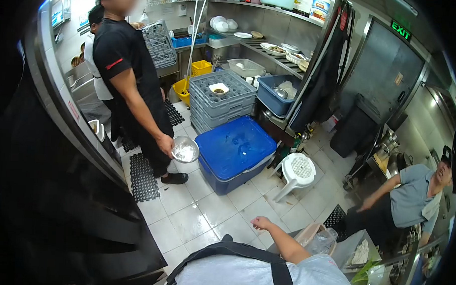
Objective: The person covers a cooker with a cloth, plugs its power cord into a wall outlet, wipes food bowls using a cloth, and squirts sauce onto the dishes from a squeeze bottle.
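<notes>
My right hand (260, 222) is held out low in front of me, over the white tiled floor (190, 222). Its fingers look loosely curled, and no object shows in them. Beyond it are a blue cooler box (235, 145) with a wet lid and a white plastic stool (298, 170); my hand touches neither. A pinkish plastic tub (305, 235) with clear plastic in it is beside my right forearm. My left hand is out of view.
At left, a person in black (134, 84) holds a metal bowl (185, 150). Grey dish racks (222, 94) are stacked behind the cooler. Another person (412, 191) stands at right. A dark bin (356, 124) stands near the exit door (384, 67). Black mats (144, 177) lie at left.
</notes>
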Demonstrator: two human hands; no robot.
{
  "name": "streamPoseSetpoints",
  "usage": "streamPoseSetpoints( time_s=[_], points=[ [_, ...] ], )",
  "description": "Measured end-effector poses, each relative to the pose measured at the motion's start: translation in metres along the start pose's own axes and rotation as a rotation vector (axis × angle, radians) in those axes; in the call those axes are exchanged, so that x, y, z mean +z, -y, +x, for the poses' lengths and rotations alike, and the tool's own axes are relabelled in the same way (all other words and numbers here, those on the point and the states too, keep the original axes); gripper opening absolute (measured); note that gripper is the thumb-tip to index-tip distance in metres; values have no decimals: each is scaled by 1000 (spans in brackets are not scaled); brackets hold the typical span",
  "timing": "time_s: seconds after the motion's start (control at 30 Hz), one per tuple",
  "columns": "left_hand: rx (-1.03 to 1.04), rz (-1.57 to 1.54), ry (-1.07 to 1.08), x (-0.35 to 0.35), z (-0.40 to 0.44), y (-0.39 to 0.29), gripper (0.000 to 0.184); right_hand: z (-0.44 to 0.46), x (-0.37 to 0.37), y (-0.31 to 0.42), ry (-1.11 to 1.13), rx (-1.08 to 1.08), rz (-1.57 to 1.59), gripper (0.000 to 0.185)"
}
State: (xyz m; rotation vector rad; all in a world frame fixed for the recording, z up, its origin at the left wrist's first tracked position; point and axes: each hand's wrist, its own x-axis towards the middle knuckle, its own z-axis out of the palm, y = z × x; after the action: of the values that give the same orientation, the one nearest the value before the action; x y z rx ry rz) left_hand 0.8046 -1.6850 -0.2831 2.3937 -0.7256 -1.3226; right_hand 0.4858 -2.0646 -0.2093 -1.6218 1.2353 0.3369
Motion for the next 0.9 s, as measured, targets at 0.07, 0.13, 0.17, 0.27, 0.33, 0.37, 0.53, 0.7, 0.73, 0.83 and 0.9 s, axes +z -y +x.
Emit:
streamPoseSetpoints(
  time_s=[0.07, 0.13, 0.17, 0.27, 0.33, 0.37, 0.53, 0.7, 0.73, 0.83, 0.9],
  points=[
    [-10, 8, -1, 1, 16, -16, 28, 19, -15, 6, -57, -37, 11, 34],
    [-7, 14, 6, 4, 29, -34, 28, 36, -26, 5, -75, -15, -40, 34],
    [1, 21, 6, 6, 37, -42, 29, 43, -24, -1, -57, -3, -39, 33],
    [37, 38, 5, 7, 62, -67, 30, 53, -19, -11, -28, -66, 59, 33],
    [86, 58, 6, 9, 84, -82, 30, 27, -16, -13, -13, -89, 191, 31],
    [127, 72, 6, 10, 97, -86, 31, 14, -17, -13, -1, -43, 217, 30],
    [587, 205, -4, 8, 180, -138, 43, -5, -4, -127, -20, -241, -128, 26],
    [268, 176, 112, -4, 247, -229, 53, -69, -8, -175, -251, 379, 818, 23],
    [245, 305, 183, -7, 266, -243, 43, -77, -18, -162, -277, 461, 821, 23],
    [292, 400, 271, -14, 296, -296, 41, -64, -2, -193, -314, 634, 714, 24],
    [322, 460, 307, -25, 312, -334, 39, -26, 2, -190, -361, 571, 664, 27]
  ],
)
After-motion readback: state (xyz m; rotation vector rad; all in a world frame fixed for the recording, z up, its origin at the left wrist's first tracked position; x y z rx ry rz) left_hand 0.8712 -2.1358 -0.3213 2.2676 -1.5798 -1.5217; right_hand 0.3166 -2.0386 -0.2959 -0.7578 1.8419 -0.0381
